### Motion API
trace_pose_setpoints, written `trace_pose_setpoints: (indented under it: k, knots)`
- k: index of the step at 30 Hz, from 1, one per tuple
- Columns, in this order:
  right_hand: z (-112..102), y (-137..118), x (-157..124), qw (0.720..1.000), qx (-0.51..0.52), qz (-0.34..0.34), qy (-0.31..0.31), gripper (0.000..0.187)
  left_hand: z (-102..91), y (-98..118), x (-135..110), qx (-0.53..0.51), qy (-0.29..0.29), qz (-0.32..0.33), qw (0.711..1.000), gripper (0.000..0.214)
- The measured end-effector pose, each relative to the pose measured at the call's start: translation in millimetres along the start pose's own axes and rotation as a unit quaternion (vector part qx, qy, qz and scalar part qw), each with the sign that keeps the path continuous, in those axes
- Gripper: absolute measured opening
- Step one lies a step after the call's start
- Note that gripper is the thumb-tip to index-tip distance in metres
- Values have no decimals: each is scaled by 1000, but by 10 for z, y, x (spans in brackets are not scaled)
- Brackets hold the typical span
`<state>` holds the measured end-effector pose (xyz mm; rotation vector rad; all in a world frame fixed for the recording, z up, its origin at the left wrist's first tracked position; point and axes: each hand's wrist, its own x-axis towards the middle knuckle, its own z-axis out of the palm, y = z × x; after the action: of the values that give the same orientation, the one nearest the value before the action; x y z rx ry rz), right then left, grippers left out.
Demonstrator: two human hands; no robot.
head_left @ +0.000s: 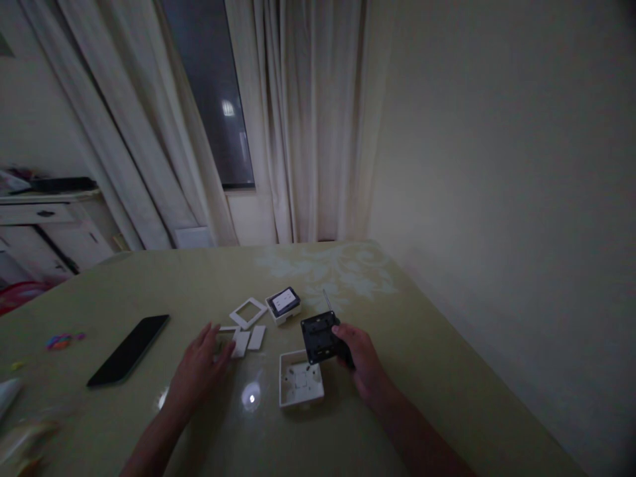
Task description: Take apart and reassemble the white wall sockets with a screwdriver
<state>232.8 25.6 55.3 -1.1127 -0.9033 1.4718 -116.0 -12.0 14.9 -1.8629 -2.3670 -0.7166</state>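
My right hand (pixel 364 354) grips the black square back of a wall switch (pixel 318 336), tilted above the near white mounting box (pixel 301 387). A thin metal shaft (pixel 326 299) sticks out behind the switch; whether the hand holds it too is unclear. My left hand (pixel 201 364) has its fingers apart, over or touching a white frame (pixel 228 328) and a small white panel (pixel 241 343); contact is hard to tell. Beside them lie another white panel (pixel 257 338) and a square white frame (pixel 248 313). Farther back, a second switch (pixel 285 301) rests on a white box (pixel 284 317).
A black tablet-like slab (pixel 130 351) lies on the table (pixel 199 281) to the left. Small colourful pieces (pixel 60 341) are beyond it. Blurred items (pixel 27 444) sit at the near left edge. A wall (pixel 497 199) runs along the table's right side.
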Motion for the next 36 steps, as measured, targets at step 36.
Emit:
trace_pose_setpoints:
  k: [36]
  knots:
    - [-70,-18,-226,946,-298,-95,-86,31,29,1169,-451,-354,-98,314,876,86]
